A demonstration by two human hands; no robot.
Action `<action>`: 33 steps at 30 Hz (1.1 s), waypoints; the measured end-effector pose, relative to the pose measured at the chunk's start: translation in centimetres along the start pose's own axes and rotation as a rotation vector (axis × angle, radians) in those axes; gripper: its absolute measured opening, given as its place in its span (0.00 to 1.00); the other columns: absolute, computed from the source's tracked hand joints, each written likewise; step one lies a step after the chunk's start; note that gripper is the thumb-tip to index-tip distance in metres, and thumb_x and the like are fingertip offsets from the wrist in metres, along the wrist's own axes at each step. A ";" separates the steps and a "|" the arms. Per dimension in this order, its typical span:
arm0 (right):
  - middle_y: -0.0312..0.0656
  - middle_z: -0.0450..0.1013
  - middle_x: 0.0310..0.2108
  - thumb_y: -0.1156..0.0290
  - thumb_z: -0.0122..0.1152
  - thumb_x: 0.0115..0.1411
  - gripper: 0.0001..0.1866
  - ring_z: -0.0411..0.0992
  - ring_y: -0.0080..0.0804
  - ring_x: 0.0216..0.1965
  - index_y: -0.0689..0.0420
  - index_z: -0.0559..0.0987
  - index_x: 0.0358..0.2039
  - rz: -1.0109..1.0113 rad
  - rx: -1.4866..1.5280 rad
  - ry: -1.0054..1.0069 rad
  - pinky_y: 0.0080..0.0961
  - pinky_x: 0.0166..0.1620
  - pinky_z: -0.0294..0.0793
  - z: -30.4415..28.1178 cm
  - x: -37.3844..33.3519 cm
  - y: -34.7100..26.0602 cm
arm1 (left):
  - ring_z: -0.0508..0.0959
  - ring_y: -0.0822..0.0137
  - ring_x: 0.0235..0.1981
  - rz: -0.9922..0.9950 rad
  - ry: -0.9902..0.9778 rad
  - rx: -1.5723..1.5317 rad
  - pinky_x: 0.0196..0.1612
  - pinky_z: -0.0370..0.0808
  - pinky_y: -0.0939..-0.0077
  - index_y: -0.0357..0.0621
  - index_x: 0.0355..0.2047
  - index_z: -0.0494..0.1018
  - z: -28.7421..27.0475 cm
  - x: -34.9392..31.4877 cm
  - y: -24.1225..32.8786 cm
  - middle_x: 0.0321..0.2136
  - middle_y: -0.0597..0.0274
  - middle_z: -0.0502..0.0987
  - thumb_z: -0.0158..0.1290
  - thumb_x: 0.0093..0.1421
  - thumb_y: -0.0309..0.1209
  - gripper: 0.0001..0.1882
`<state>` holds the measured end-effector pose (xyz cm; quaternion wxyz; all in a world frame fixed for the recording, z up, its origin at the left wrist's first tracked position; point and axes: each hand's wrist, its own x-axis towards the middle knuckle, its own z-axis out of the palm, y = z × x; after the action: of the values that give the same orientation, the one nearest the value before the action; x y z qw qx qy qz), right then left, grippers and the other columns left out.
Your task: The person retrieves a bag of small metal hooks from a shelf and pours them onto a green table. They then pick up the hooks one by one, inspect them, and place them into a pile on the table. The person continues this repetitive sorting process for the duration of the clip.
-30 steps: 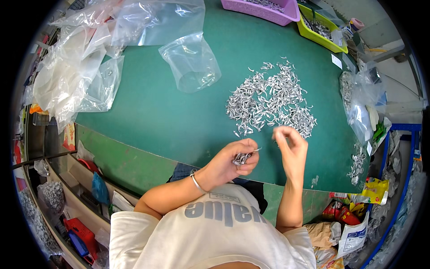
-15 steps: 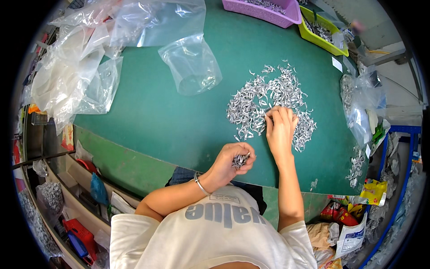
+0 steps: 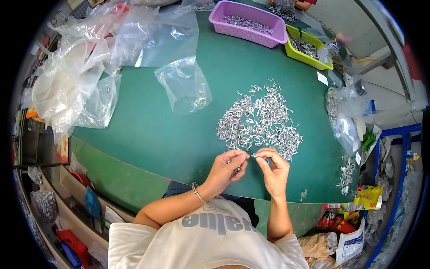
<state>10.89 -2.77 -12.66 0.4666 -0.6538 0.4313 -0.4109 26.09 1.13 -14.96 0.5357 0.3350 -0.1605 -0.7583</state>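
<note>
A loose pile of small curved silver metal pieces (image 3: 264,116) is spread on the green tabletop (image 3: 152,139). At the pile's near edge, my left hand (image 3: 230,167) is curled round several of the metal pieces, some showing between its fingers. Close beside it, my right hand (image 3: 273,168) pinches one small silver piece (image 3: 254,155) between thumb and fingertips. The two hands face each other with a narrow gap between them.
Clear plastic bags (image 3: 89,76) cover the table's left side, and a single bag (image 3: 183,85) lies nearer the middle. A purple basket (image 3: 248,23) and a yellow-green basket (image 3: 309,51) hold more pieces. Another small heap (image 3: 346,175) lies at right. Another person's hand (image 3: 304,4) shows far off.
My right hand has come back from the pile toward my left hand and now pinches one piece. My left hand keeps its handful. The view has tilted, showing more of the far end.
</note>
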 end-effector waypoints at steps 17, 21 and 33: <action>0.39 0.72 0.27 0.85 0.59 0.48 0.09 0.66 0.25 0.30 0.64 0.75 0.32 -0.063 0.057 0.184 0.19 0.38 0.64 1.1 -1.7 -1.9 | 0.59 0.83 0.17 -0.003 -0.022 0.011 0.17 0.53 0.88 0.36 0.41 0.71 1.4 -1.7 1.4 0.22 0.72 0.66 0.53 0.56 0.26 0.12; 0.39 0.72 0.28 0.86 0.60 0.47 0.10 0.67 0.25 0.30 0.64 0.76 0.32 -0.095 -0.013 0.166 0.19 0.35 0.65 1.2 -1.9 -2.7 | 0.59 0.85 0.17 0.065 -0.008 0.154 0.17 0.51 0.89 0.37 0.38 0.73 1.6 -2.2 1.5 0.24 0.72 0.69 0.54 0.55 0.24 0.10; 0.41 0.72 0.30 0.86 0.57 0.51 0.06 0.67 0.23 0.31 0.67 0.76 0.32 0.049 0.298 0.117 0.17 0.35 0.66 1.1 -2.7 -3.0 | 0.61 0.86 0.18 0.129 -0.026 0.292 0.18 0.54 0.91 0.38 0.33 0.75 2.0 -2.7 2.1 0.24 0.72 0.70 0.55 0.53 0.22 0.06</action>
<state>11.62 0.67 -10.40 0.5426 -0.5414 0.4078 -0.4961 26.77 2.56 -11.37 0.5266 0.3883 -0.2971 -0.6954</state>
